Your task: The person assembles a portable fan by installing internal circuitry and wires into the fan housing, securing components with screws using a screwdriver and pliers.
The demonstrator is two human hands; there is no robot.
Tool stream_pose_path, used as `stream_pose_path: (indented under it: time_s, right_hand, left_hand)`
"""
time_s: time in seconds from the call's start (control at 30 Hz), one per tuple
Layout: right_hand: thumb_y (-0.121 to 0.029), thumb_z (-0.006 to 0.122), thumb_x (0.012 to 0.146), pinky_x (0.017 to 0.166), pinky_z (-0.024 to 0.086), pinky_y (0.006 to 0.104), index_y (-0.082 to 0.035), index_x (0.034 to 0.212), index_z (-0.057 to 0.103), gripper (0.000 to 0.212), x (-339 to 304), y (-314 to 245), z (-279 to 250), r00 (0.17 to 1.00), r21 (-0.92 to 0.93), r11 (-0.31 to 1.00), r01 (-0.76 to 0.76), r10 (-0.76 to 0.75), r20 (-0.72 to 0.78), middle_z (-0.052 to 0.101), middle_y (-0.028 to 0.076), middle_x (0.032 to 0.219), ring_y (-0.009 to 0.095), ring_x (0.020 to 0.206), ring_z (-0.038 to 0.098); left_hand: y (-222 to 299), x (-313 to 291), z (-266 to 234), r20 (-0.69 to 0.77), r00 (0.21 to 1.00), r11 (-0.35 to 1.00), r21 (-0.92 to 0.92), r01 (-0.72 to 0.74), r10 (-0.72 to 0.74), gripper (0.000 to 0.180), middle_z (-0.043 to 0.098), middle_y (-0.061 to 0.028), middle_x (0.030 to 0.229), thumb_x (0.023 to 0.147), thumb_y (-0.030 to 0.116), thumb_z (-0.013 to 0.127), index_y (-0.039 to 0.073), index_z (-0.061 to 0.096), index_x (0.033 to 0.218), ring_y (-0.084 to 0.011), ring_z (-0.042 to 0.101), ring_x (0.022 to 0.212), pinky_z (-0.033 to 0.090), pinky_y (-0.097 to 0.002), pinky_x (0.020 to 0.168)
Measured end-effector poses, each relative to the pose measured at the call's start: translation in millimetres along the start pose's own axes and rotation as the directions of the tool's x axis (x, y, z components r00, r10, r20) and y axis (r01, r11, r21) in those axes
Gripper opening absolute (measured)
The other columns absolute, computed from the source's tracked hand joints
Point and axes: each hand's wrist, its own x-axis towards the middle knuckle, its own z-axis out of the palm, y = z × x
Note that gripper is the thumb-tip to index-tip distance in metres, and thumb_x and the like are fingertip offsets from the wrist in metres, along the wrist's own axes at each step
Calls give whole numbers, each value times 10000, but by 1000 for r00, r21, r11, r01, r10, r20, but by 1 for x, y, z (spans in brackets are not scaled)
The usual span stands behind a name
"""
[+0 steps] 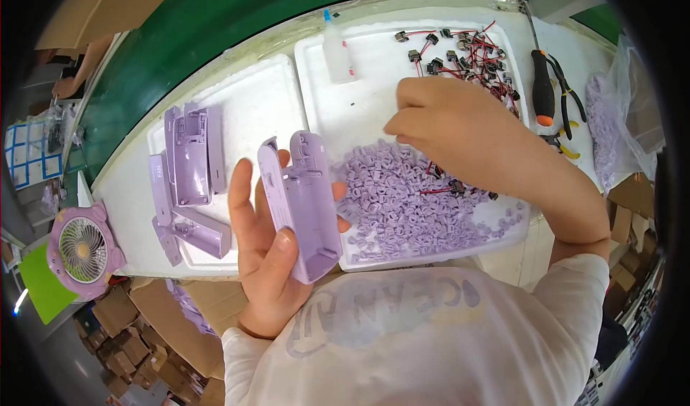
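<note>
My left hand point(264, 273) is wrapped around a light purple plastic housing shell point(315, 219), its hollow inside facing up and its thumb on the near side. My right hand point(444, 115) hovers over the white foam tray point(316, 97) with its fingers curled and pinched together. Whatever it may hold is hidden. Just below it spreads a heap of small light purple plastic pieces point(399, 212). Beyond the hand lies a pile of small black-and-metal components with red and black wires point(478, 54). A few wired components point(456, 187) rest on the purple heap.
More purple housing shells point(192, 162) lie on a second foam tray point(266, 90) at left. A blue-capped bottle point(336, 54) lies in the main tray. At right are a screwdriver point(543, 90), pliers point(568, 97) and a plastic bag point(636, 111). A pink fan point(83, 248) stands left.
</note>
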Motion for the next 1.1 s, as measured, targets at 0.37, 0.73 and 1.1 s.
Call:
stream_pose_path:
  time_s: [0.37,0.73,1.1]
  right_hand:
    - [-115,623,695,608,445,363,-38,748,548,120,-26,0,-11,990,-98,993,59,-71,-122,510,94,756,258,717,553]
    - [-228,589,793,728,452,379,-67,1204,484,454,-110,65,-23,564,32,655,-755,674,-477,579,187,965,327,850,567]
    - [36,627,536,497,311,245,-5,1057,610,522,-102,-33,-43,968,332,942,-41,120,-220,396,88,828,155,633,410]
  left_hand:
    - [-4,7,-11,117,911,797,-451,403,-394,847,442,-204,1229,603,179,623,-71,265,1329,-306,519,1045,423,-391,896]
    - [-14,11,-11,291,908,801,-439,408,-302,674,521,-108,926,837,496,509,52,350,1317,-189,508,694,422,-316,582]
    - [-15,10,-7,399,887,752,-504,425,-234,444,499,-85,773,908,417,435,71,444,1187,-175,512,551,442,-328,527]
